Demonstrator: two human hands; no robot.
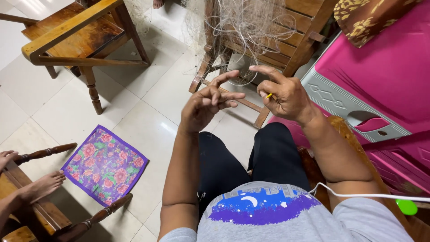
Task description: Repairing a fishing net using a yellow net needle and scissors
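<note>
The person sits with both hands raised in front of the knees. The left hand has its fingers loosely curled, index finger lifted, with thumb and fingertips drawn together as if pinching fine thread; the thread itself is too thin to confirm between them. The right hand is closed around a small yellow tool, held between thumb and bent fingers, while its index finger points out to the left. Only the tip of the tool shows.

A tangle of pale fishing net hangs over a wooden chair directly ahead of the hands, and loose strands run down toward them. The hands are near each other but apart.

On the tiled floor to the left lies a purple floral cloth. A second wooden chair stands at upper left. A pink plastic cabinet stands at right. Another person's foot rests on a chair rung at lower left. A white cable crosses the person's right forearm.
</note>
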